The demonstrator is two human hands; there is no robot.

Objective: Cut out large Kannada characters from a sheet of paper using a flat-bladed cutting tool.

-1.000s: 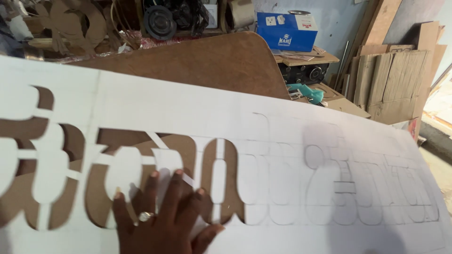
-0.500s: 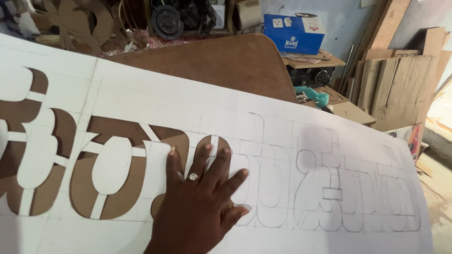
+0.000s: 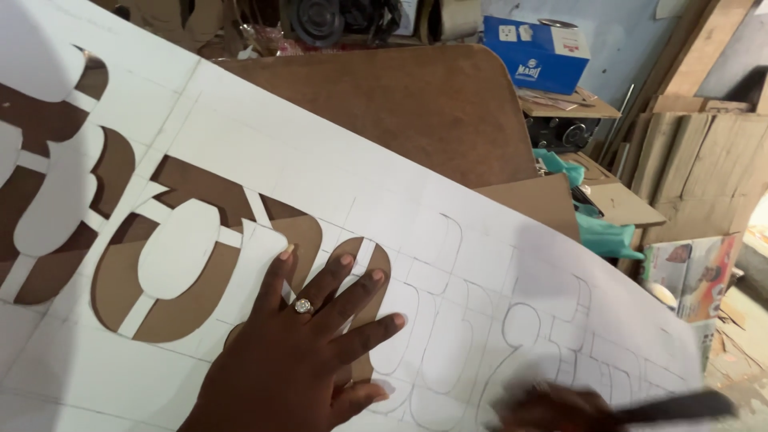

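A large white paper stencil sheet [image 3: 496,264] lies over a brown board [image 3: 400,104]. Rounded shapes are cut out on its left, showing brown beneath; pencilled outlines fill its right. My left hand [image 3: 304,352], wearing a ring, presses flat on the sheet beside the last cut-out, fingers spread. My right hand [image 3: 560,408] shows blurred at the bottom edge, closed around a dark, thin tool [image 3: 680,406] that points right just above the sheet.
A blue cardboard box [image 3: 538,52] sits on a cluttered shelf at the back. Wooden planks [image 3: 704,152] lean at the right. Teal cloth [image 3: 600,232], a printed carton [image 3: 694,272] and dark machine parts [image 3: 320,20] lie beyond the sheet's edge.
The view has swung left and closer. My left hand stays pressed on the sheet, fingers spread wider. My right hand with the dark tool has come into view at the bottom right.
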